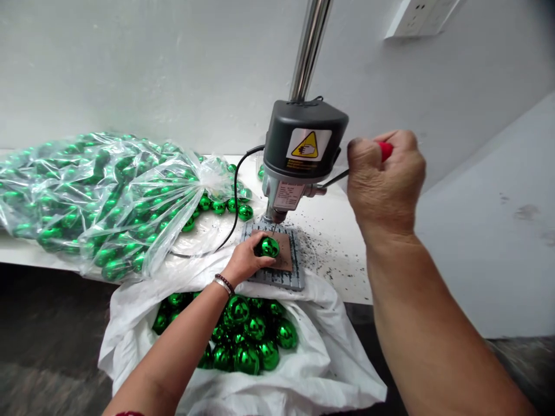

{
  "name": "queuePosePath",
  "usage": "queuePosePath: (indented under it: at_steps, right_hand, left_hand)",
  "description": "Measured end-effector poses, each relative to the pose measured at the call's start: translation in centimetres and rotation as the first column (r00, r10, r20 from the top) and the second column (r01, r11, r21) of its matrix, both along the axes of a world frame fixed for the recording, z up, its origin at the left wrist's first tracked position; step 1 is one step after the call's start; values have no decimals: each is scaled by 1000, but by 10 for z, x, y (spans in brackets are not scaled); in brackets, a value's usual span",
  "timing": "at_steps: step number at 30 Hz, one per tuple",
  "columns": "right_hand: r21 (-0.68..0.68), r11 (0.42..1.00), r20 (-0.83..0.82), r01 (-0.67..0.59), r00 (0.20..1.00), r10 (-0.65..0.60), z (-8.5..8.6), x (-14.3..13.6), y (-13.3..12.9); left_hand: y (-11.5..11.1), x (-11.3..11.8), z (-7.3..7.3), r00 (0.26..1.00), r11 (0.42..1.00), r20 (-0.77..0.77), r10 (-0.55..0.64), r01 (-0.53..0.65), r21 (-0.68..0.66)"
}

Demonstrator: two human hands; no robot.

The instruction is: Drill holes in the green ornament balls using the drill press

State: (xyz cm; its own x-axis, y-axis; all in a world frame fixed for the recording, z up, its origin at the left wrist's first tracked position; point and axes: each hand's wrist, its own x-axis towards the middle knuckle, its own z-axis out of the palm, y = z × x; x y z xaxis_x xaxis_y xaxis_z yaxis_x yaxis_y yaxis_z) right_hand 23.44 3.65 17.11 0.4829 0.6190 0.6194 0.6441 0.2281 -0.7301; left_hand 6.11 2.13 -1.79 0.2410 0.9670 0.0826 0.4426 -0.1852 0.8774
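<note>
Between the thumb and fingers of my left hand [248, 258] is a shiny green ball ornament [270, 247]. It sits right under the bit of a small drill press [303, 138], over a brown board [284, 254] on the machine's grey base [296, 283]. Whether the bit touches the ball I cannot tell. My right hand [385, 179] is closed around the red-knobbed feed lever [338, 178] at the press's right side. A white sack [321, 358] in front of the base holds many more green balls [247, 332].
A clear plastic bag [99, 202] full of green balls lies on the white table [342, 248] at left, loose balls by its neck. A black cord [236, 196] loops beside the press. Dark shavings litter the table around the base. A power socket [422, 16] is on the wall.
</note>
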Motion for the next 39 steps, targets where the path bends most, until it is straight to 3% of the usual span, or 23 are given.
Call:
queuePosePath:
  at_steps: [6, 12, 14, 16, 18, 20, 22, 25, 29, 31, 34, 39]
  right_hand:
    - [23, 999, -2, 35, 999, -35, -8, -1, 1]
    - [93, 996, 29, 13, 999, -16, -14, 4, 6]
    - [96, 995, 22, 19, 1000, -21, -16, 5, 5]
    - [86, 996, 9, 30, 999, -31, -16, 4, 5]
    - [80, 996, 5, 26, 1000, -27, -16, 4, 4]
    - [86, 996, 3, 15, 1000, -15, -16, 4, 3]
    - [97, 995, -7, 7, 1000, -6, -17, 5, 2]
    - [101, 995, -25, 2, 1000, 0, -17, 7, 2]
    - [100, 995, -3, 5, 1000, -5, -19, 9, 1]
    - [110, 994, -2, 10, 1000, -10, -20, 9, 2]
    - [116, 993, -9, 17, 1000, -16, -21, 8, 2]
    - [116, 993, -5, 12, 1000, -12, -20, 6, 1]
  left_hand:
    - [-17, -18, -2, 1000, 1000, 14, 23, -23, -3]
    - [-29, -36, 3, 991, 990, 21, -135, 135, -32]
    - [-21, -40, 4, 999, 999, -1, -50, 50, -7]
    - [-1, -44, 3, 991, 990, -11, 134, -134, 52]
    - [27, -48, 0, 929, 924, -11, 371, -368, 104]
    - [60, -52, -2, 862, 858, -32, 506, -500, 119]
    - [91, -55, -4, 887, 887, -39, 461, -459, 53]
    - [126, -58, -4, 958, 958, -30, 286, -287, -23]
    - [150, -58, -7, 991, 1000, -137, 1, 2, 23]
    - [152, -56, -11, 982, 997, -179, -65, 73, 35]
    - [146, -55, -19, 983, 999, -182, -15, 20, 25]
    - [116, -74, -17, 967, 967, -35, 251, -249, 49]
